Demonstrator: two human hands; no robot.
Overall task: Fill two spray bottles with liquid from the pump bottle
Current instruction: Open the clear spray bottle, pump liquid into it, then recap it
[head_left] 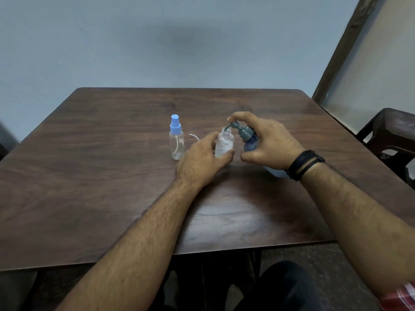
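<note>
Mid-frame, the right hand (267,140) is wrapped round the tilted blue pump bottle with a grey pump head (246,136), finger on top, spout aimed into the open neck. The left hand (202,158) grips that small clear uncapped spray bottle (224,142) so it won't tip. The other clear spray bottle with its blue cap (176,138) waits just left on the dark wooden table (89,176).

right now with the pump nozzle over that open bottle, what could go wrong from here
The pump bottle is tilted in the right hand, its spout just at the narrow neck of the open spray bottle; a hard press could squirt liquid past it onto the table. The left hand grips that small bottle only low down, so a nudge from the spout might tip it. The capped spray bottle stands close by.
</note>
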